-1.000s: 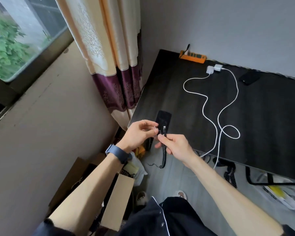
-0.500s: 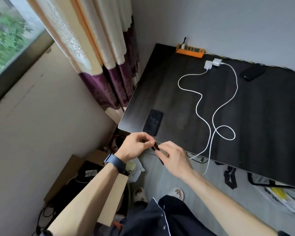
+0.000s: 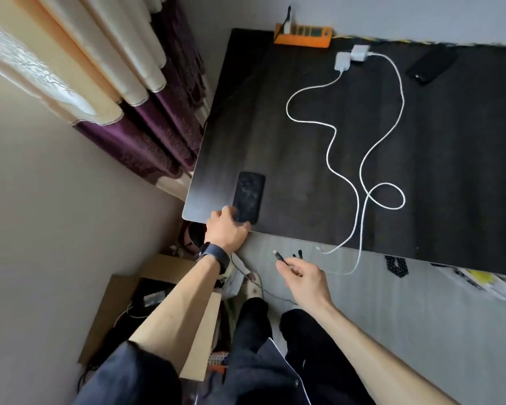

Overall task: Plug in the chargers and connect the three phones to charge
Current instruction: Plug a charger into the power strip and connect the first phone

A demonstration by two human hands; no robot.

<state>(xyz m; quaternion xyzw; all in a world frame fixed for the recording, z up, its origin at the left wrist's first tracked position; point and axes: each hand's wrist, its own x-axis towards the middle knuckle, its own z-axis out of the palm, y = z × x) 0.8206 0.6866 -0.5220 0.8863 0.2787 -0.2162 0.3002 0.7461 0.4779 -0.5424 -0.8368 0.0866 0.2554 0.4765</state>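
Head view — left hand [image 3: 227,229] on phone [image 3: 248,197]

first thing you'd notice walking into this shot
Two white cables snake across the dark table from white chargers beside an orange power strip at the far edge. Nearer, the left hand rests on a black phone at the table's corner, while the right hand holds a dark cable's plug.

A dark phone [image 3: 248,197] lies flat at the desk's near corner, another [image 3: 430,66] far back; two white chargers [image 3: 351,56] trail looping white cables [image 3: 362,159].
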